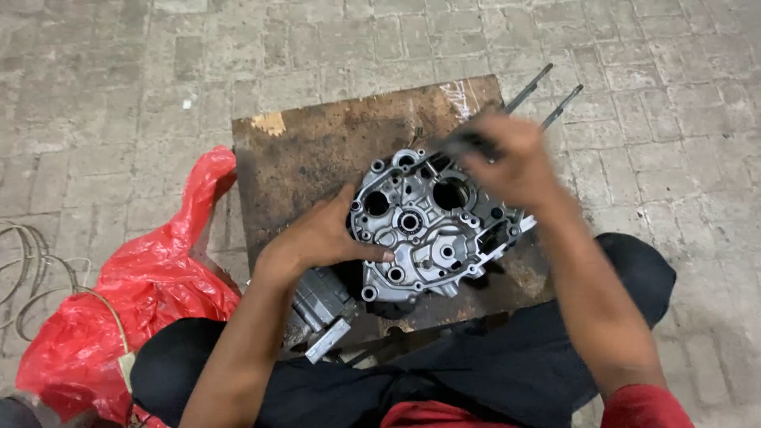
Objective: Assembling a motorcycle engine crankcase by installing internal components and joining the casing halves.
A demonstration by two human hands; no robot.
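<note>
Hands (317,238) on grey engine casing (428,230) | wooden board (317,150) | red plastic bag (151,285)

Engine case (428,230) on board (317,150), bag (151,277) left

one grey cast-metal engine crankcase half (428,230) sits at centre frame. two long dark metal stud rods (547,91) stick out toward the upper right. one rusty brown flat board (317,150) lies under them, mid-frame. one crumpled red plastic bag (143,293) fills the lower left. one grey finned metal block (321,305) shows at lower centre. two bare hands are in view: left hand (321,238), right hand (511,158).
</note>
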